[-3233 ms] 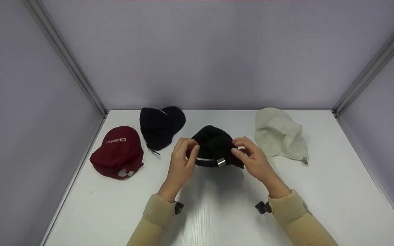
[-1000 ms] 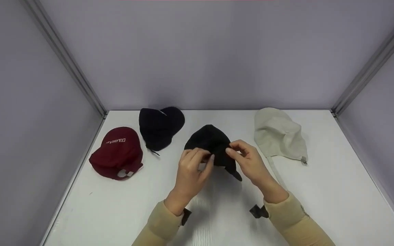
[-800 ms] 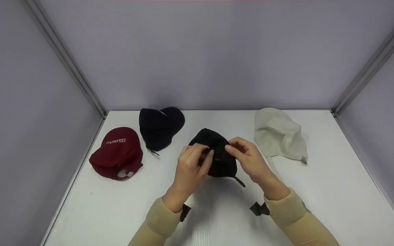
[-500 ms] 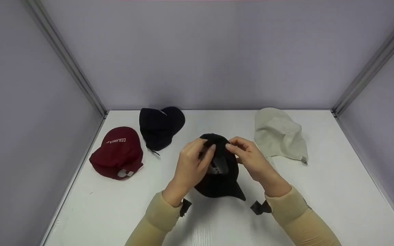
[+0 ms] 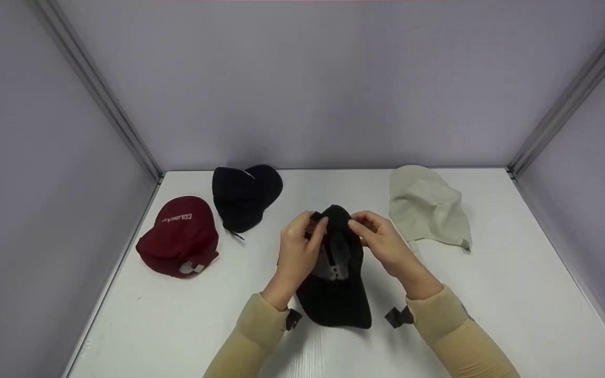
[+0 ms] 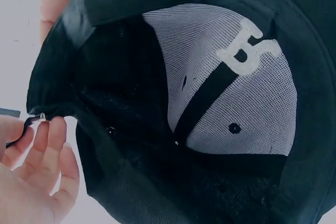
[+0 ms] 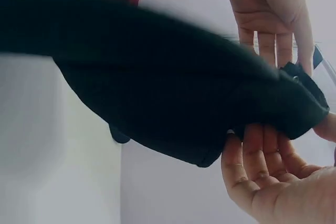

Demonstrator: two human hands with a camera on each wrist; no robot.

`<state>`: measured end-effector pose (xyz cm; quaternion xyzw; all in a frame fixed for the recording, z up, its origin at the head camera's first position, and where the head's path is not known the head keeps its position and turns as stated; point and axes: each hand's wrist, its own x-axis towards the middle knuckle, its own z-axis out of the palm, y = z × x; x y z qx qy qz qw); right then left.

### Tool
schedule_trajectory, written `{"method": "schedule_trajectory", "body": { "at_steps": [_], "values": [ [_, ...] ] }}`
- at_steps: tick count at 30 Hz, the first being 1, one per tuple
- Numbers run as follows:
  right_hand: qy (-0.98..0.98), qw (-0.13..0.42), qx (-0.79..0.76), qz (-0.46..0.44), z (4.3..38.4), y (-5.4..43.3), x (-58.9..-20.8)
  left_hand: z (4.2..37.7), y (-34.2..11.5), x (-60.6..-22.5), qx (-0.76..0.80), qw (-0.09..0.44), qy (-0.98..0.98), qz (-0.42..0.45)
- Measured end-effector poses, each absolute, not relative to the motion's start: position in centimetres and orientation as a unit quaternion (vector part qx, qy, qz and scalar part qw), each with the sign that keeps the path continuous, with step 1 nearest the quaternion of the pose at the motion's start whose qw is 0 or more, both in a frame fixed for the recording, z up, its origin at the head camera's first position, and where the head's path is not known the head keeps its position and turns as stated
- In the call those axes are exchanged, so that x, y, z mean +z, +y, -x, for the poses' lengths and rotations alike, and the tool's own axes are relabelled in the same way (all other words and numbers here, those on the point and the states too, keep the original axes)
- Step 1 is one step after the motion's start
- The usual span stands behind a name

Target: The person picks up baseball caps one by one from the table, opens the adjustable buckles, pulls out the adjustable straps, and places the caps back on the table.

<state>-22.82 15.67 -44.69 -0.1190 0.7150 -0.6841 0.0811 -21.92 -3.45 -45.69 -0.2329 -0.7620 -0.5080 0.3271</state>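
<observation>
A black baseball cap hangs between my hands, its brim toward me and the inside of its crown turned up. White mesh panels and the back of a light letter patch show inside it in the left wrist view. My left hand pinches the back strap between thumb and fingers, beside a small metal buckle. With thumb and fingertips, my right hand grips the cap's back edge close by. In the right wrist view the dark fabric covers part of both hands' fingers.
On the white table, a dark red cap lies at the left and a navy cap behind it. A cream hat with a strap lies at the back right. Grey panels enclose the table at the back and sides.
The black cap has tipped over, so its brim now points toward me and its inside faces up. My left hand has shifted slightly to the strap; the right hand keeps its grip nearby.
</observation>
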Motion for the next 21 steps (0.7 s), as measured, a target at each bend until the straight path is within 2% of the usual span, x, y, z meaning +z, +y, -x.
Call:
{"method": "schedule_trajectory", "body": {
  "at_steps": [7, 15, 21],
  "values": [
    [0.696, 0.097, -0.702, 0.117, 22.8, 15.3, -45.6, 22.2, -2.8, -47.1, -0.522, 0.316, -0.760, 0.223],
    [0.745, 0.050, -0.657, 0.109, 23.0, 15.1, -46.5, 22.1, -2.4, -48.3, -0.522, 0.298, -0.765, 0.229],
    [0.766, 0.041, -0.635, 0.090, 23.3, 14.7, -46.9, 22.1, -2.1, -48.9, -0.512, 0.301, -0.765, 0.248]
  ]
}}
